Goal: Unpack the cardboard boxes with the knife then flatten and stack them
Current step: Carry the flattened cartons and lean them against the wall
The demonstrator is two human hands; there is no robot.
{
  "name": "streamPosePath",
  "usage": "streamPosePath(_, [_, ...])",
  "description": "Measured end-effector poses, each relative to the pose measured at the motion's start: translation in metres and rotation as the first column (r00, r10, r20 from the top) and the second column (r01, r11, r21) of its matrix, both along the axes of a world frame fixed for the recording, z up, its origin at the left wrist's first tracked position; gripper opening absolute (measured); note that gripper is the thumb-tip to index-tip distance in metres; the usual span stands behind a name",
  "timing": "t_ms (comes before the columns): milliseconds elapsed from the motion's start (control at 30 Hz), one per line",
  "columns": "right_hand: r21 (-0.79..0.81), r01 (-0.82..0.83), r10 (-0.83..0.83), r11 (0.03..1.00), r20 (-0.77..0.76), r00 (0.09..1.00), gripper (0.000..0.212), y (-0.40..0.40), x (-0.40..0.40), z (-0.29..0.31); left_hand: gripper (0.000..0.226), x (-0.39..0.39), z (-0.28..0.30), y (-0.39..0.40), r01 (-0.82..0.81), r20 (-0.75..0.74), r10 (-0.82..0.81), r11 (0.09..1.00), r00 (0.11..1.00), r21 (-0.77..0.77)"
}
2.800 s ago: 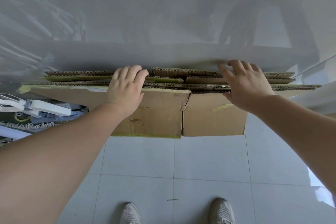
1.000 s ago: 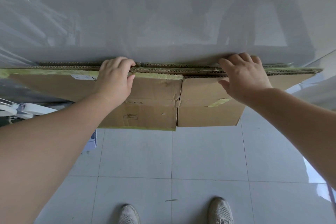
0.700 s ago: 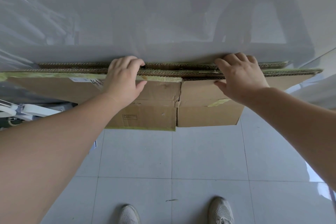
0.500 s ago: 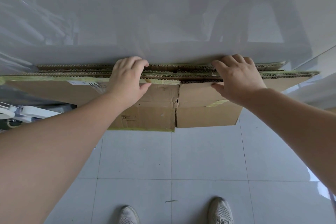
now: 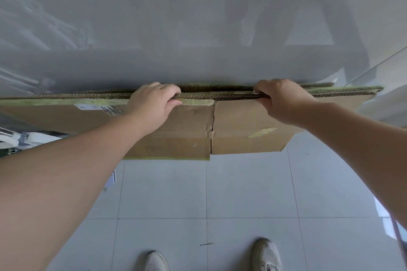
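Here, left hand and right hand grip flattened boxes, label unreadable

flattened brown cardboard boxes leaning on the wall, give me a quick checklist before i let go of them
1. Flattened brown cardboard boxes upright against grey glossy wall: ok.
2. Left hand grips the top edge, fingers curled over it: ok.
3. Right hand grips the top edge: ok.
4. Top edges level: not ok, rear sheets sit offset.
5. Bottom edges seated on white tiled floor: cannot tell.
6. Grey mesh shoes clear of the stack: ok.
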State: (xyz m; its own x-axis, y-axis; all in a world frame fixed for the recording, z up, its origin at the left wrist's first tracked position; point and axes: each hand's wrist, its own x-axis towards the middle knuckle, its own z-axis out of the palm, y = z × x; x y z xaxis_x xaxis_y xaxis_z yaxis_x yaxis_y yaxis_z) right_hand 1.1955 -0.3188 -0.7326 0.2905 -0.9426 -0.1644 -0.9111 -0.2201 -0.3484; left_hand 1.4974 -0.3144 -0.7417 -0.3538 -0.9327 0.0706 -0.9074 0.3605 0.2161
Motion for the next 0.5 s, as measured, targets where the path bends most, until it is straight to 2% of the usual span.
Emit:
streamPosePath(100, [-0.052, -0.008, 0.01, 0.999, 0.033, 0.999, 0.011, -0.004, 0.0, 0.012, 0.023, 0.002, 0.015, -0.008, 0.033, -0.017, -0.033, 0.999, 0.999, -0.025])
streamPosePath(267, [-0.099, -0.014, 0.016, 0.995, 0.025, 1.0, 0.019, -0.018, 0.001, 0.023, 0.028, 0.008, 0.021, -0.017, 0.014, -0.045, -0.013, 1.0, 0.999, 0.015])
streamPosePath(333, [-0.087, -0.055, 0.045, 0.995, -0.113, 0.993, 0.018, -0.022, 0.001, 0.022, 0.03, 0.007, 0.017, -0.019, 0.002, -0.034, 0.001, 0.997, 0.999, 0.071])
streamPosePath(400, [-0.072, -0.105, 0.081, 0.992, -0.282, 0.956, 0.02, -0.021, 0.004, 0.014, 0.031, 0.001, 0.009, -0.02, 0.023, 0.047, -0.028, 0.993, 0.998, 0.116])
streamPosePath(500, [-0.066, -0.099, 0.072, 0.993, -0.335, 0.939, 0.03, -0.011, 0.003, 0.001, 0.029, -0.009, -0.003, -0.016, -0.002, 0.058, -0.005, 0.992, 0.998, 0.124])
